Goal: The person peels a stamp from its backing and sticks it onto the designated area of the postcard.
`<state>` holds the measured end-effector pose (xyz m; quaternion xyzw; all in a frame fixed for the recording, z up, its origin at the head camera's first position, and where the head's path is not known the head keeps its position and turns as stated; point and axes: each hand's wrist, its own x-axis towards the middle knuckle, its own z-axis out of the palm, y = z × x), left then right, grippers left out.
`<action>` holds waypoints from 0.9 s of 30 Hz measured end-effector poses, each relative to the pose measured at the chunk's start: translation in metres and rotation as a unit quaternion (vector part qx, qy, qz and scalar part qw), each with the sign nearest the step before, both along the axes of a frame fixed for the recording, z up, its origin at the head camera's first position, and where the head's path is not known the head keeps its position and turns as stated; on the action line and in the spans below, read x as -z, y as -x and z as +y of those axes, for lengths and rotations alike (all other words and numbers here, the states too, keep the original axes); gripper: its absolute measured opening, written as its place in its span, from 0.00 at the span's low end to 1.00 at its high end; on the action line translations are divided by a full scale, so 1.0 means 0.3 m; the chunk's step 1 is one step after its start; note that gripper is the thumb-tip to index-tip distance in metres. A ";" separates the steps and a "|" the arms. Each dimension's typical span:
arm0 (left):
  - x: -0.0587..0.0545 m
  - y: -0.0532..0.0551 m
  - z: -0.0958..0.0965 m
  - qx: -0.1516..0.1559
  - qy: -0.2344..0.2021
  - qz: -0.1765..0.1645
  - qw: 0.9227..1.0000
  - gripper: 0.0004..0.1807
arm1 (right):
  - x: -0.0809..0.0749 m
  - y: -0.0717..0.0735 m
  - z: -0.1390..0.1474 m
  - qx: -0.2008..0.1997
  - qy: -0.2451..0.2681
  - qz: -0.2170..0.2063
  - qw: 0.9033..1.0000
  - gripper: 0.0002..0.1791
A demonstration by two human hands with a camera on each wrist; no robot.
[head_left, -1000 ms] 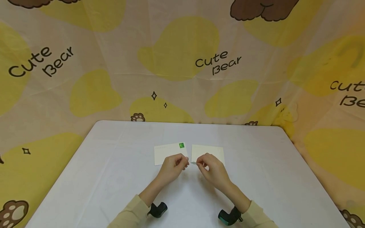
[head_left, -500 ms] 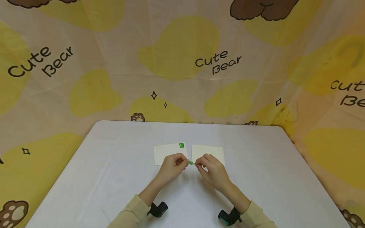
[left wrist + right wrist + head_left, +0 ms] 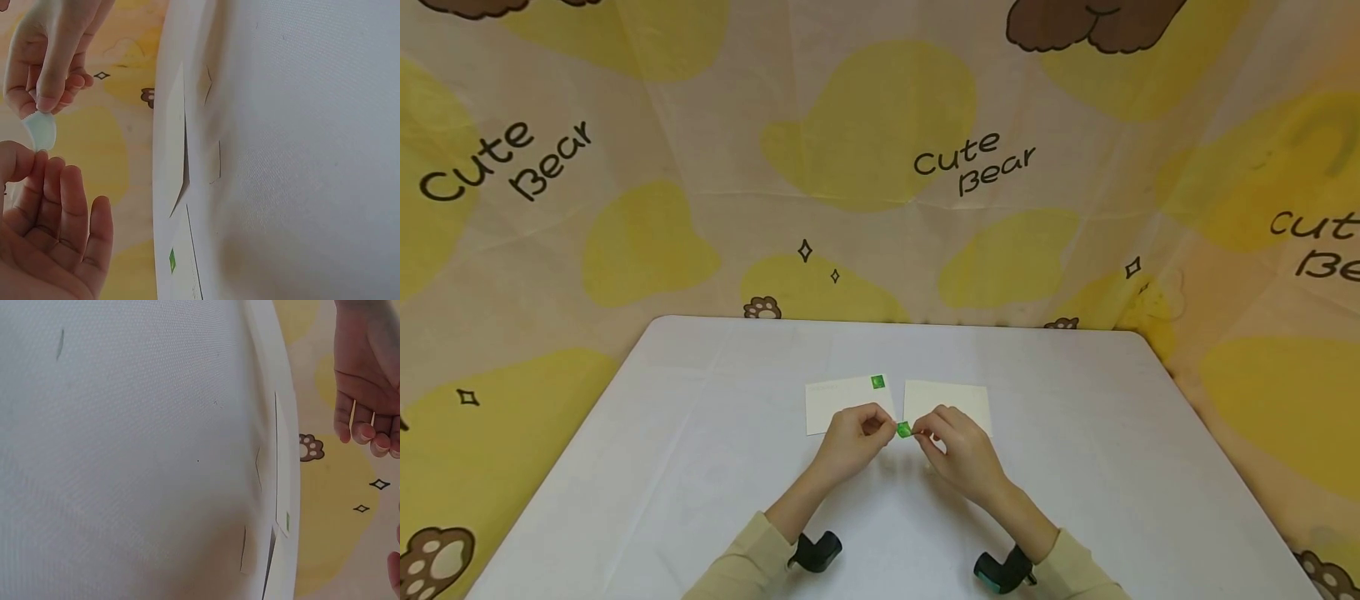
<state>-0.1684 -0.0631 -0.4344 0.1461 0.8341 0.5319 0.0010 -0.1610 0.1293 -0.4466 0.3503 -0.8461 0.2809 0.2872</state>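
Observation:
A small green postage stamp (image 3: 904,429) is stretched between my two hands above the table. My left hand (image 3: 857,435) pinches one side between thumb and index finger, the other fingers half curled. The opposite edge is pinched by my right hand (image 3: 958,446). In the left wrist view the stamp's pale back (image 3: 41,131) shows, slightly bowed between the fingertips. Behind my left hand lies a white envelope (image 3: 831,402) with a green stamp (image 3: 877,382) at its upper right corner. A plain off-white envelope (image 3: 951,398) lies behind my right hand, partly covered by it.
Both envelopes lie side by side on the white tabletop (image 3: 662,467), a narrow gap between them. A black wrist camera (image 3: 817,552) sits by my left sleeve, another black camera (image 3: 1003,571) by my right. A patterned yellow cloth (image 3: 865,125) hangs behind the table.
The stamp was barely visible between the hands, then showed as a thin green strip; now its green face is turned more towards the head view. The hands have hardly moved.

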 end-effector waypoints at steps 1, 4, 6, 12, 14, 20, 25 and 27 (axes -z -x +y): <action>0.000 0.000 0.000 -0.001 -0.001 0.000 1.000 0.05 | 0.000 0.000 0.000 0.001 0.000 -0.001 1.000 0.04; 0.000 0.001 0.001 -0.008 -0.002 0.002 1.000 0.05 | 0.000 -0.002 -0.002 0.008 0.002 -0.005 1.000 0.02; -0.001 0.002 0.002 -0.015 -0.004 0.008 1.000 0.05 | 0.002 -0.003 -0.005 0.017 0.004 -0.003 1.000 0.06; -0.002 0.006 0.004 -0.043 -0.007 0.026 0.999 0.05 | 0.012 -0.005 -0.011 0.038 0.044 -0.029 0.998 0.11; -0.003 0.007 0.004 -0.051 -0.007 0.029 0.998 0.06 | 0.014 -0.007 -0.013 0.042 0.064 -0.056 0.995 0.09; -0.002 0.004 0.010 -0.052 -0.013 0.040 0.998 0.06 | 0.008 -0.019 -0.024 0.053 0.102 -0.165 0.979 0.07; -0.005 -0.001 0.014 -0.040 -0.017 0.042 0.998 0.05 | 0.002 -0.020 -0.033 0.059 0.107 -0.214 0.969 0.06; -0.006 -0.002 0.015 -0.037 -0.018 0.043 0.998 0.05 | 0.000 -0.019 -0.034 0.061 0.109 -0.218 0.968 0.06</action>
